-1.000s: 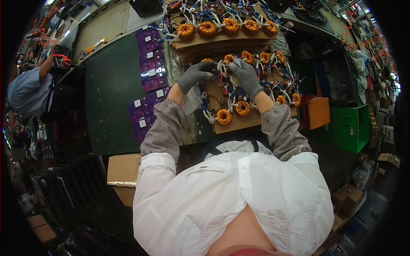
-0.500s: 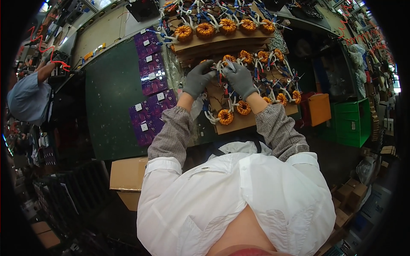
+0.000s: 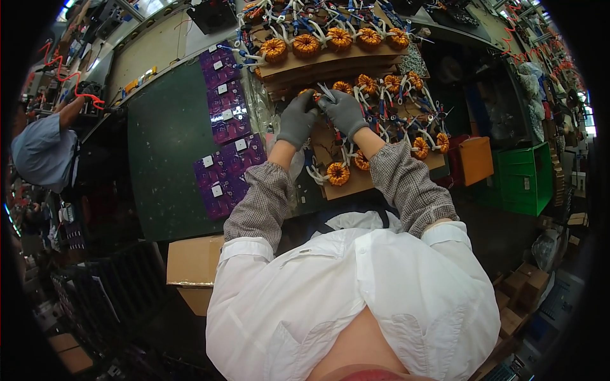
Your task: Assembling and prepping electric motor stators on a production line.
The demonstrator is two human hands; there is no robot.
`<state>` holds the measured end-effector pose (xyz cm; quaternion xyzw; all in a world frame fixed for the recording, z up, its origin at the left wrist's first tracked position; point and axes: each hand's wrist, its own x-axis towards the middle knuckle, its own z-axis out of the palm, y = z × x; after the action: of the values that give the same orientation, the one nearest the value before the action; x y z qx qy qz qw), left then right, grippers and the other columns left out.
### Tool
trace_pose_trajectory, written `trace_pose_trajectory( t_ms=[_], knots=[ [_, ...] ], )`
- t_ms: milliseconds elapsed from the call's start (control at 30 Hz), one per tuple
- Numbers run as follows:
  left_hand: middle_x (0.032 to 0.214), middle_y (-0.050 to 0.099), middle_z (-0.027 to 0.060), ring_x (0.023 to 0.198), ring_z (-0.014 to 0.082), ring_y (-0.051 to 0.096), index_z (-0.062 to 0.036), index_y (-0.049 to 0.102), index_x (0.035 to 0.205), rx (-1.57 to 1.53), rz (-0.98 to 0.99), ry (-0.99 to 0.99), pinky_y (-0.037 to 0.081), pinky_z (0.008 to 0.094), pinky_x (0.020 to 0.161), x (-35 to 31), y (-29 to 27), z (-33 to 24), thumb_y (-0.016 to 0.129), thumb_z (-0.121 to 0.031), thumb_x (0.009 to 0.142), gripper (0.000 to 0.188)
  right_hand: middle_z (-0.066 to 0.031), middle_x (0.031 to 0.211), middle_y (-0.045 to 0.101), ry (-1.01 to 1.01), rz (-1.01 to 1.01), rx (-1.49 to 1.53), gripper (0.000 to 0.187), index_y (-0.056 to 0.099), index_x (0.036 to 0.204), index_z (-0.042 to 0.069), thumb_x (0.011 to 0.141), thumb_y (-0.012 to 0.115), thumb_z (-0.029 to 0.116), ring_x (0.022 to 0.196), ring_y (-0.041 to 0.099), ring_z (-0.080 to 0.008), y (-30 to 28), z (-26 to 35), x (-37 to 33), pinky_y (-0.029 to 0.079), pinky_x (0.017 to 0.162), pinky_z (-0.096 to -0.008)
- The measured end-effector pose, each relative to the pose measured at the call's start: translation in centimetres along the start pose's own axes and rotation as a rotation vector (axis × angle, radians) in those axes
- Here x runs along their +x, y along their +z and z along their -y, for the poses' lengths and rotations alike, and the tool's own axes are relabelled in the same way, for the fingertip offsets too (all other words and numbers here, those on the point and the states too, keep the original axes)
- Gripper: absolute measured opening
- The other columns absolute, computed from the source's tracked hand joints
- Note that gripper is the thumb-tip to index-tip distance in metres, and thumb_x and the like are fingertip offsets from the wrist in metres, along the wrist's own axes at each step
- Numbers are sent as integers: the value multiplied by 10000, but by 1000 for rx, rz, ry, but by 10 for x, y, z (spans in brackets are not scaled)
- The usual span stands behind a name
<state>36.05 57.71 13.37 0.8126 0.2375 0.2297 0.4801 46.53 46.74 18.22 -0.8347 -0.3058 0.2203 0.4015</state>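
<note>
Both hands wear grey gloves and meet over the far left part of a cardboard sheet. My left hand has its fingers curled in beside an orange wire-wound coil; what they grip is hidden. Closed around a thin, pale pointed tool is my right hand; its two slim prongs stick up past the fingers, and I cannot tell its exact kind. Several copper-coloured toroid coils with white-sleeved leads, blue and red wires and ring terminals lie on the sheet, right of and nearer than my hands.
Stacked cardboard layers with more coils rise just beyond my hands. Purple circuit boards line the green table mat on the left. Right of the table stand an orange bin and a green crate. Another person works at far left.
My right hand has shifted left, closer to my left hand, and the pale tool's prongs moved left with it. My left hand has moved slightly to the right.
</note>
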Motion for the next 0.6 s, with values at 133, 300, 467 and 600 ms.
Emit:
trace_pose_trajectory(
  t_ms=[133,300,467,600],
  knots=[
    [1173,591,124,1047,312,580,-130,590,1179,567,115,-64,482,421,848,11,-18,-31,569,-250,853,348,-135,785,644,105,25,175,315,647,983,54,805,672,313,693,624,-255,3,-20,9,474,635,-366],
    [1028,632,162,949,351,597,-77,648,999,603,287,-188,474,432,800,25,-35,-41,584,-325,843,299,-135,808,655,34,-37,126,338,649,948,46,788,688,341,712,632,-252,18,-8,9,475,642,-364],
    [913,643,124,831,240,612,-9,625,972,16,406,-142,475,352,735,15,-41,-29,604,-339,836,357,-133,817,662,59,-74,72,327,648,909,37,783,697,335,725,637,-246,19,-10,16,479,646,-363],
    [852,599,83,776,190,589,13,599,994,-202,362,-256,472,301,667,18,-39,-36,581,-321,855,362,-110,796,660,107,-47,268,297,658,916,29,798,698,299,706,623,-202,19,-25,23,473,620,-335]
  ],
)
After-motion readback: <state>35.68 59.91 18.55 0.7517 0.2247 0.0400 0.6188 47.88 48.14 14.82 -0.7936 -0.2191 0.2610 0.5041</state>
